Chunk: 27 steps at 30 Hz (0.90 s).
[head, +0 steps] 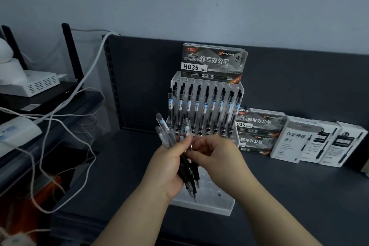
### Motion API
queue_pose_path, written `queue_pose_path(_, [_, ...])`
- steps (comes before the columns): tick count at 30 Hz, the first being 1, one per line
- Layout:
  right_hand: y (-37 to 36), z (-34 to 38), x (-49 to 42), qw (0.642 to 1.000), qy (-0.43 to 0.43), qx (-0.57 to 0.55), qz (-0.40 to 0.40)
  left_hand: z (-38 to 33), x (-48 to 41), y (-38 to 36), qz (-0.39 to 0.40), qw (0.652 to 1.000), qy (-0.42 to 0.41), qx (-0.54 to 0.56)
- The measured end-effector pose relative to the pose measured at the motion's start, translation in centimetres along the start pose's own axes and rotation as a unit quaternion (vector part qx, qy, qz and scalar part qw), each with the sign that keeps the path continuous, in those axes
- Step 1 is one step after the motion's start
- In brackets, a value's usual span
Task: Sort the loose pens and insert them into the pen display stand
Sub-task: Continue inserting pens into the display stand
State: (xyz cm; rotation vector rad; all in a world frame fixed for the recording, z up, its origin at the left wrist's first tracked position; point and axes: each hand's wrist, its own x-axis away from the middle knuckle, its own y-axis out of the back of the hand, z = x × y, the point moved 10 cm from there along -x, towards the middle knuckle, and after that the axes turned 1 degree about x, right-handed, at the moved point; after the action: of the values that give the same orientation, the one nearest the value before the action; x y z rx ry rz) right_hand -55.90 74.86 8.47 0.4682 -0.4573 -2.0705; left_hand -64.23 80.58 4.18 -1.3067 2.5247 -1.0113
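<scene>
A clear acrylic pen display stand (227,205) sits on the dark shelf in front of me. Its back rows hold several black pens (205,106) standing upright, while the front holes are empty. My left hand (165,168) grips a bundle of several loose pens (189,173), clear barrels pointing up-left and black grips pointing down over the stand's front. My right hand (217,154) pinches one pen of that bundle near its middle. A grey HQ35 pen box (213,64) rests on top of the stand.
Two stacked grey pen boxes (257,130) and white pen boxes (317,142) line the shelf to the right. On the left stand a white router (40,83), a power strip (16,132) and loose white cables (65,106). A dark back panel (139,78) rises behind.
</scene>
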Motion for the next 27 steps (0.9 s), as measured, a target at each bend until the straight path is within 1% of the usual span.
queue_pose_path(3, [0.3, -0.3, 0.1, 0.999, -0.010, -0.027, 0.019, 0.1, 0.1, -0.1, -0.006, 1.000, 0.001, -0.010])
queue_pose_path(5, [1.5, 0.0, -0.1, 0.999, -0.006, -0.039, 0.003, 0.2, 0.0, 0.2, -0.019, 1.000, 0.000, -0.009])
queue_pose_path(6, [2.4, 0.2, -0.4, 0.999, 0.000, -0.050, -0.019, 0.1, -0.1, 0.5, -0.031, 0.999, -0.001, -0.008])
queue_pose_path(8, [4.8, 0.6, -1.1, 0.993, 0.023, -0.068, -0.089, -0.1, -0.2, 1.2, -0.057, 0.998, -0.005, 0.000])
queue_pose_path(10, [6.8, 1.1, -2.0, 0.986, 0.047, -0.055, -0.151, -0.4, -0.3, 1.8, -0.076, 0.997, -0.010, 0.014])
queue_pose_path(13, [7.6, 1.7, -3.4, 0.980, 0.066, -0.009, -0.185, -0.7, -0.3, 2.1, -0.084, 0.996, -0.017, 0.019])
queue_pose_path(17, [6.6, 0.9, -4.7, 0.980, 0.061, 0.044, -0.184, -1.0, -0.4, 2.3, -0.080, 0.996, -0.025, 0.016])
queue_pose_path(21, [5.0, -0.2, -5.2, 0.982, 0.048, 0.107, -0.151, -1.1, -0.5, 2.7, -0.082, 0.996, -0.026, 0.023])
queue_pose_path(27, [3.8, -0.1, -5.2, 0.968, 0.038, 0.201, -0.148, -1.1, -0.6, 3.0, -0.083, 0.996, -0.026, 0.024])
